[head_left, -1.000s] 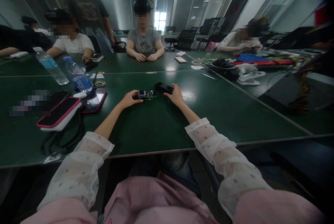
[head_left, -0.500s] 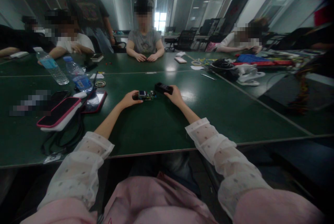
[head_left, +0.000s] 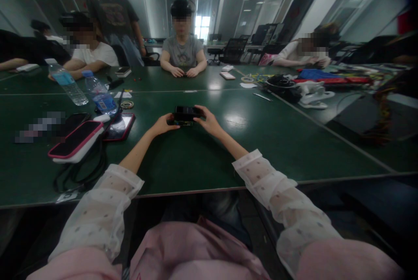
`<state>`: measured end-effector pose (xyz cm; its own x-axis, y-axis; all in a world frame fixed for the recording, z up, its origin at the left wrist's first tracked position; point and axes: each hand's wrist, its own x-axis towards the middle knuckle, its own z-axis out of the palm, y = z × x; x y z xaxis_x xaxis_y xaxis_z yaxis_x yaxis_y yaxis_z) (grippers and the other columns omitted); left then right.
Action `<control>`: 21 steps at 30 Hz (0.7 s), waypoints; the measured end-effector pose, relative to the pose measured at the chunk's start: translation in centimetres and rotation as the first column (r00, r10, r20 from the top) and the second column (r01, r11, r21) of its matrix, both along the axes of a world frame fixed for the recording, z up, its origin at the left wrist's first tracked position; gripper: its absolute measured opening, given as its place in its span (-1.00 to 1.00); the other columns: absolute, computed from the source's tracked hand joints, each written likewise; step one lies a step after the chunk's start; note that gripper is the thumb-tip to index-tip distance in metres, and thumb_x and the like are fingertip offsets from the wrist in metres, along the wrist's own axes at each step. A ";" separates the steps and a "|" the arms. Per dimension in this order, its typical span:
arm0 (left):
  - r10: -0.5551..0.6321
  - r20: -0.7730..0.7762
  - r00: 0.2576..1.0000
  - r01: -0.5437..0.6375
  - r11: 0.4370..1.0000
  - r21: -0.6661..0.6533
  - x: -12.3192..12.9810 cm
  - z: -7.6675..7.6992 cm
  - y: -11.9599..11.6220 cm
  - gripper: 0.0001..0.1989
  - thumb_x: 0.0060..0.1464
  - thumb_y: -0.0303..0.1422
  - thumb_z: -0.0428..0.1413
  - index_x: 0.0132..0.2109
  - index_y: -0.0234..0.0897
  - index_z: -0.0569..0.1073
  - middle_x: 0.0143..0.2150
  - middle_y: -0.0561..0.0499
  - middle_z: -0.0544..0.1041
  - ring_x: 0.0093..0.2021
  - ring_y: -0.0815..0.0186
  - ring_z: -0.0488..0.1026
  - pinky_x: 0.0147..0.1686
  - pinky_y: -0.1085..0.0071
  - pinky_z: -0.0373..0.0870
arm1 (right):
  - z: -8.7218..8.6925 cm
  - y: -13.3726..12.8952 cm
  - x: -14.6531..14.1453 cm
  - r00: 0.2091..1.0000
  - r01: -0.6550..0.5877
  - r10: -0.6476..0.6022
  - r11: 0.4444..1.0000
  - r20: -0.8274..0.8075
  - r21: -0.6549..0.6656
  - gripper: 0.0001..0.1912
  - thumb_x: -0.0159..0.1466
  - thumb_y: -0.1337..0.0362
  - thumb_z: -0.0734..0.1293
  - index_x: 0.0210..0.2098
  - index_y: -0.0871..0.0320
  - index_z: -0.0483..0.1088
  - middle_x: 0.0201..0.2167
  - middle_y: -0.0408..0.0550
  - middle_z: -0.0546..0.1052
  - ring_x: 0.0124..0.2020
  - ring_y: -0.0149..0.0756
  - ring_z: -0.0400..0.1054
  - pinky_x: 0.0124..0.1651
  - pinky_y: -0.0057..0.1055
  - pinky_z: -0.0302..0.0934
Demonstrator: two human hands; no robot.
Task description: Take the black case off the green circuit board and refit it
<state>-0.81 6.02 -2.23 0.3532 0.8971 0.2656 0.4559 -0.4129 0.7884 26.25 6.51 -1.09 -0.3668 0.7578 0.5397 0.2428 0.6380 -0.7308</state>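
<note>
My left hand (head_left: 163,124) grips the left end of a small circuit board (head_left: 185,122) just above or on the green table (head_left: 202,162); I cannot tell if it touches. A black plastic case part (head_left: 185,112) lies over the board and hides most of it, the small screen included. The right end of that case part is held between the thumb and fingers of my right hand (head_left: 209,122). Only a strip of the board's near edge shows beneath the case part.
Left of my hands lie a pink-edged phone (head_left: 75,140), a red-edged phone (head_left: 121,126), black cables (head_left: 83,171) and two water bottles (head_left: 100,95), (head_left: 68,83). Across the table sits a person in a grey shirt (head_left: 183,51). A cluttered pile (head_left: 313,88) lies at right.
My right hand has moved left and brought the black case part from beside the circuit board to over it. My left hand has stayed nearly still on the board.
</note>
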 end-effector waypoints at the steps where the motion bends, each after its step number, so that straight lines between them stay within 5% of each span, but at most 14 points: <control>1: -0.003 0.001 1.000 0.003 1.000 0.002 0.0 0.0 0.0 -0.31 -0.13 -0.18 0.34 0.13 -0.35 0.38 0.13 -0.25 0.47 0.13 0.01 0.42 0.18 -0.01 0.28 | 0.1 0.0 0.1 1.000 0.003 -0.003 1.000 0.009 0.005 -0.41 0.23 0.17 0.37 0.23 0.02 0.20 0.18 0.03 0.36 0.18 -0.09 0.31 0.27 -0.03 0.18; 13: 0.028 -0.025 0.999 -0.027 0.999 0.032 0.2 0.0 -0.1 0.00 -0.22 -0.16 0.38 0.33 -0.28 0.14 0.27 -0.27 0.33 0.27 -0.05 0.29 0.25 -0.03 0.19 | -1.4 0.7 0.3 0.984 -0.062 0.057 0.998 0.167 0.022 -0.43 0.20 0.31 0.38 0.19 0.09 0.24 0.13 0.06 0.41 0.18 -0.08 0.31 0.26 -0.02 0.18; 21: 0.005 -0.037 0.999 -0.004 0.999 0.034 0.3 -0.3 0.3 -0.28 -0.15 -0.12 0.34 0.13 -0.32 0.36 0.09 -0.21 0.49 0.10 0.02 0.45 0.13 0.02 0.34 | -1.8 0.6 0.6 0.980 -0.092 0.084 0.995 0.182 0.034 -0.37 0.18 0.33 0.38 0.22 0.05 0.19 0.14 0.04 0.39 0.18 -0.10 0.30 0.24 -0.01 0.18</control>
